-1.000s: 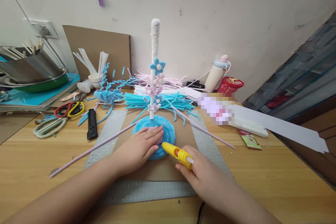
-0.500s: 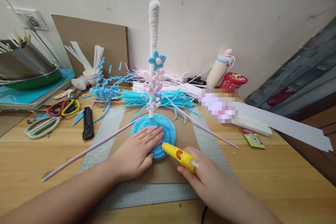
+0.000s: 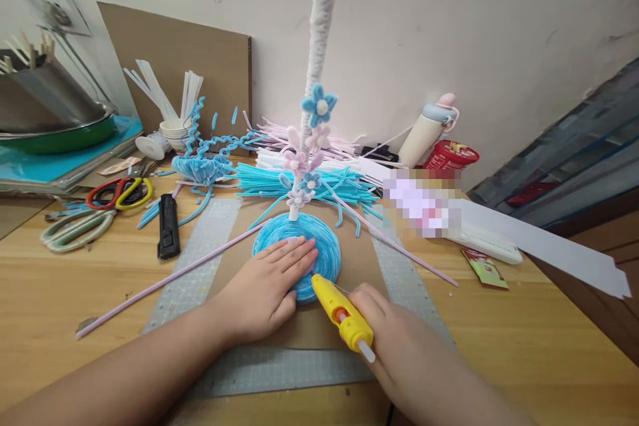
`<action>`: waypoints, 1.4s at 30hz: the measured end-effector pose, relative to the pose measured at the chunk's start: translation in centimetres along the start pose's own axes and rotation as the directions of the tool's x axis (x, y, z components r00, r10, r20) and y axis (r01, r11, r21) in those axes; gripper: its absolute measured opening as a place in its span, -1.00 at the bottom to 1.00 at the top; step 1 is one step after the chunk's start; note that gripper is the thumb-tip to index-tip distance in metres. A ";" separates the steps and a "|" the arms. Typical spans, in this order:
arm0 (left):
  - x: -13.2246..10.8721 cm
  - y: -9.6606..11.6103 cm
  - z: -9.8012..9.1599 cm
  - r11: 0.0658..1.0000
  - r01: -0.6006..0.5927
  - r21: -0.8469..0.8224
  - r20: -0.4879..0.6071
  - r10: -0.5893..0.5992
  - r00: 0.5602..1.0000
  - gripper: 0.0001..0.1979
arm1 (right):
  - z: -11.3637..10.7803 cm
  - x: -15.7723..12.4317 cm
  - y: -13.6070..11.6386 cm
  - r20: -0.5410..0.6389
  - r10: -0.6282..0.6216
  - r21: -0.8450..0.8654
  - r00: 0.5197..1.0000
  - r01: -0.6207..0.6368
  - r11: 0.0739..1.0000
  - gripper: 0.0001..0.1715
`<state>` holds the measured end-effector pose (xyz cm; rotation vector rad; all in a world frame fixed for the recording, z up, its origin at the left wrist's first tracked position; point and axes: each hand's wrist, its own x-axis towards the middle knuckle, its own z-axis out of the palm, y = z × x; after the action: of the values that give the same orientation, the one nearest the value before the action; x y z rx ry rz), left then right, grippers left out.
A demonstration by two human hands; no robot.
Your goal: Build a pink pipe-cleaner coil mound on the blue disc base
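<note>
My left hand (image 3: 274, 279) lies flat with fingers stretched over a round blue base (image 3: 327, 243) of coiled pipe cleaner. A bit of pink shows beside its fingers, mostly hidden. My right hand (image 3: 387, 326) grips a yellow hot glue gun (image 3: 344, 316), a glue stick poking from its rear. The gun's nozzle points at the base, close to my left fingertips; whether it touches I cannot tell. From the base's far edge rises a white wrapped post (image 3: 319, 40), leaning right. Blue flowers (image 3: 319, 106) and pink flowers (image 3: 295, 163) are fixed along it.
Brown cardboard (image 3: 349, 339) lies under the base on a grey cutting mat (image 3: 279, 373). Behind are blue pipe cleaners (image 3: 304, 185). Left are a black utility knife (image 3: 168, 226) and scissors (image 3: 80, 229); a bottle (image 3: 426, 130) and red cup (image 3: 452, 158) stand right.
The post has tipped to the right. My right hand has turned the glue gun steeper, its rear end swinging down toward me. My left hand stays on the base.
</note>
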<state>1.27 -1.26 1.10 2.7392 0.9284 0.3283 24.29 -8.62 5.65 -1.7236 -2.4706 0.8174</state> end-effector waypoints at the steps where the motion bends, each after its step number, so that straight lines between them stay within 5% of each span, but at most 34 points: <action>1: 0.0 0.0 0.0 1.000 -0.002 -0.004 -0.005 0.002 1.000 -0.29 | -0.2 0.0 0.0 0.004 0.014 0.010 1.000 -0.014 1.000 -0.81; 8: 0.0 -0.1 0.1 1.000 -0.008 -0.015 -0.010 0.008 1.000 -0.27 | -2.5 0.7 0.8 -0.013 0.053 0.263 0.999 -0.048 0.964 -0.87; 16: 0.0 0.1 -0.2 1.000 -0.004 0.027 0.026 0.003 1.000 -0.29 | -4.0 1.9 0.7 -0.010 0.050 0.275 0.999 -0.045 0.960 -0.78; 23: 0.1 0.1 -0.1 0.999 0.003 -0.046 0.015 -0.002 1.000 -0.28 | -3.0 1.5 1.1 -0.048 0.038 0.313 0.998 -0.021 0.950 -0.73; 26: -0.1 -0.7 -1.0 0.987 -0.010 -0.158 -0.110 -0.007 0.994 -0.42 | -2.3 1.1 1.4 -0.062 0.041 0.358 0.997 -0.016 0.934 -0.69; 27: -0.2 -1.2 -1.4 0.982 0.039 -0.183 -0.197 -0.076 0.977 -0.51 | -2.2 1.0 1.5 -0.059 0.048 0.364 0.997 -0.024 0.931 -0.68; 29: -0.7 -2.6 -2.2 0.945 0.275 -0.176 -0.376 -0.323 0.869 -0.66 | -2.1 0.9 1.7 -0.041 0.056 0.372 0.998 -0.036 0.928 -0.64; 30: -0.9 -3.3 -2.5 0.901 0.410 -0.144 -0.413 -0.431 0.802 -0.72 | -2.1 0.8 1.7 -0.033 0.055 0.376 0.998 -0.039 0.926 -0.62; 32: -1.5 -4.7 -2.9 0.805 0.592 -0.038 -0.361 -0.564 0.743 -0.76 | -2.1 0.7 1.7 -0.030 0.059 0.388 0.998 -0.043 0.921 -0.60; 36: -2.1 -6.3 -2.5 0.671 0.733 0.110 -0.172 -0.713 0.679 -0.70 | -1.6 0.7 1.6 -0.063 0.071 0.410 0.996 -0.039 0.911 -0.55; 42: -2.7 -6.4 -3.4 0.640 0.743 0.196 -0.069 -0.746 0.662 -0.74 | 0.1 0.7 2.5 -0.108 0.108 0.525 0.988 -0.036 0.850 -0.56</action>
<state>-5.46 2.48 2.15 2.2131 2.0688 0.0388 26.14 -7.43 4.33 -1.6033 -1.8619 1.1986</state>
